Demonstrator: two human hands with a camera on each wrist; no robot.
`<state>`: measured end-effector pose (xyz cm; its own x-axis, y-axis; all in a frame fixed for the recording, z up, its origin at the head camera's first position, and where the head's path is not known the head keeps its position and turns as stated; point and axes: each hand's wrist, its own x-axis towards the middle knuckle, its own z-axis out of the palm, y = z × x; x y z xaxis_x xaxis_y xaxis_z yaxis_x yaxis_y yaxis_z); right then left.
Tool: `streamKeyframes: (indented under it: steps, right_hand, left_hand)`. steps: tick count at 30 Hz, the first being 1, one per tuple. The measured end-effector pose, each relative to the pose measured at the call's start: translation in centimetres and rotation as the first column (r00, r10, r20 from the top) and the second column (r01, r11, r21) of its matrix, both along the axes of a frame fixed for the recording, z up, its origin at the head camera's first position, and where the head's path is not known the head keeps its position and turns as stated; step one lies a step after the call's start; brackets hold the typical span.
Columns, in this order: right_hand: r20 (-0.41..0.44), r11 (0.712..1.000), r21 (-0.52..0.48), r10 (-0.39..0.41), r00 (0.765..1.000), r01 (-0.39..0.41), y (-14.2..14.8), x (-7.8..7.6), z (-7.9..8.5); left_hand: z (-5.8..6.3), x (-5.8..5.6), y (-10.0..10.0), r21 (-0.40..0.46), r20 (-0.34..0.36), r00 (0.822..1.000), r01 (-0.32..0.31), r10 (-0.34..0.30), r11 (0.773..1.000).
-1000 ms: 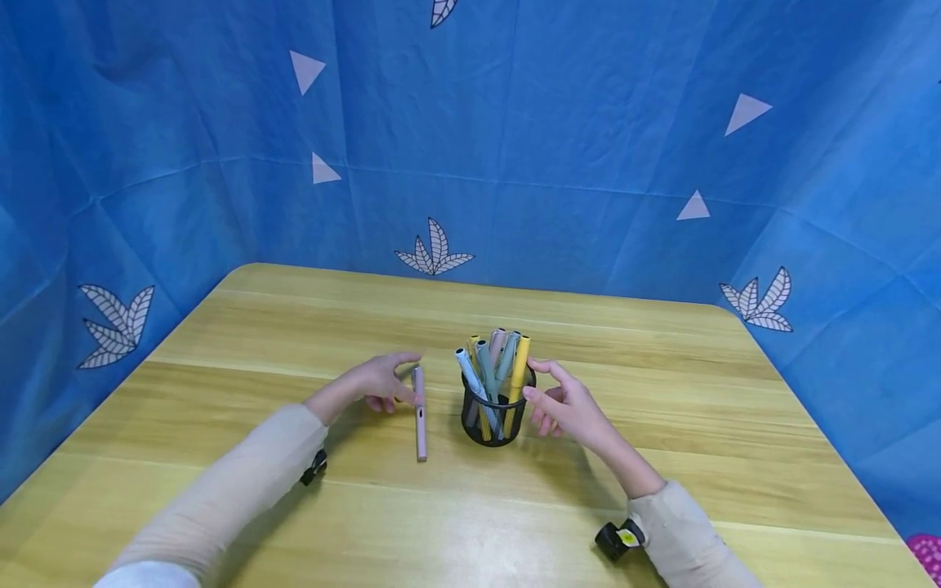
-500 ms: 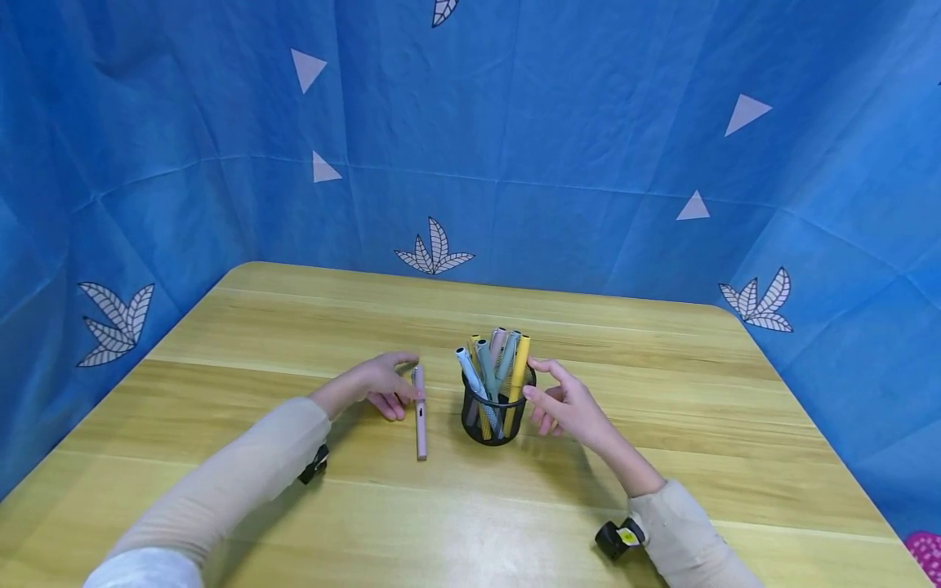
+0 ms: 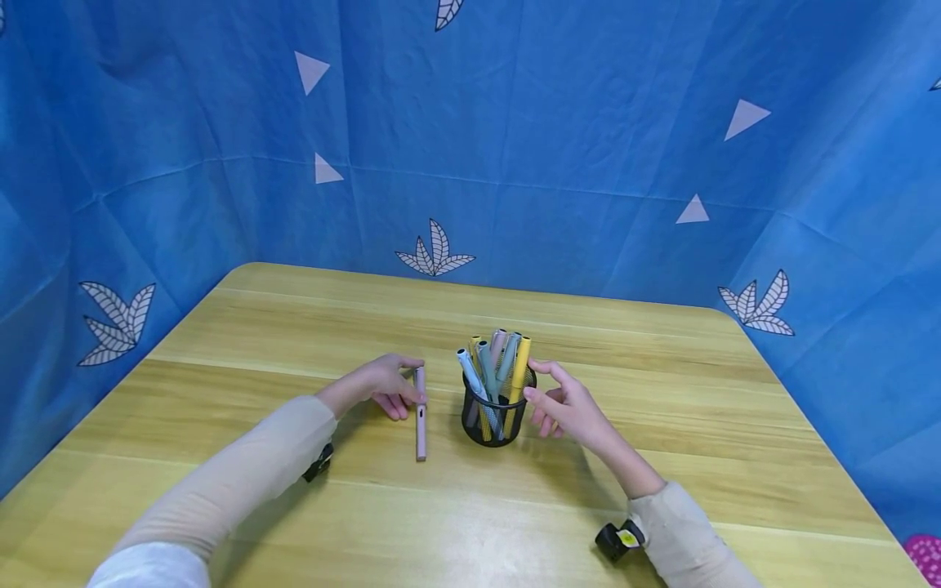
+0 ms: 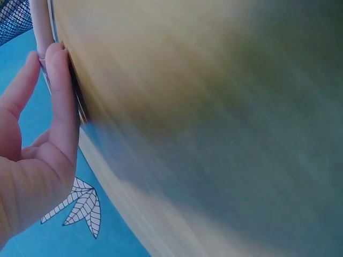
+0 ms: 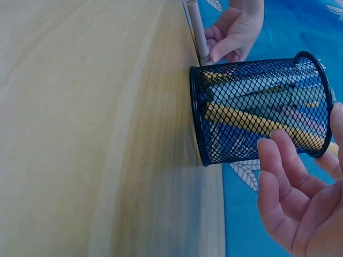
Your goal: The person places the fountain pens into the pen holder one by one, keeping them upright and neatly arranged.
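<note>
A pale pink capped pen [image 3: 421,433] lies lengthwise on the table, left of a black mesh pen holder [image 3: 494,425]. My left hand [image 3: 385,384] pinches its far, capped part between thumb and finger; in the left wrist view, fingertips [image 4: 53,51] close in from both sides of the pen [image 4: 42,21]. The upright holder carries several yellow, blue, green and pink pens. At its right side, thumb and index finger of my right hand [image 3: 569,404] hold the rim. The other fingers curl loosely beside the mesh [image 5: 257,107] in the right wrist view.
The wooden table [image 3: 294,506] reaches back to a blue cloth backdrop [image 3: 573,122] with white leaf and triangle prints. Both wrists wear black cameras, such as the right wrist camera [image 3: 617,541]. Something pink [image 3: 923,555] shows at the far right edge.
My left hand has shifted slightly right, its lower fingers have moved forward, and its thumb and finger have come onto the pen. The right hand and the pen holder stay put.
</note>
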<state>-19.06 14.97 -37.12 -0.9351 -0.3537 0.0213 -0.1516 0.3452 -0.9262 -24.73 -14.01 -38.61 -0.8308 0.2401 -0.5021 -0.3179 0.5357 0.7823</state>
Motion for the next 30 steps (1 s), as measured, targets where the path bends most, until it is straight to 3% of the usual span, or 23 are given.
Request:
streamKeyframes:
  steps: [15,26,30]
  right_hand:
    - [0.016,1.0,-0.014,-0.002,1.0,0.002,0.0,0.0,-0.1]
    - [0.023,1.0,-0.016,0.0,1.0,0.001,-0.5,1.2,1.9]
    - [0.03,1.0,-0.022,0.001,1.0,0.0,-0.3,0.9,1.5]
  left_hand:
    - [0.4,0.4,1.0,0.005,-0.059,0.997,-0.043,0.043,0.999]
    - [0.5,0.4,1.4,-0.026,-0.086,0.996,-0.014,0.012,1.0]
    - [0.5,0.5,1.5,-0.049,-0.094,0.996,-0.009,0.005,0.999]
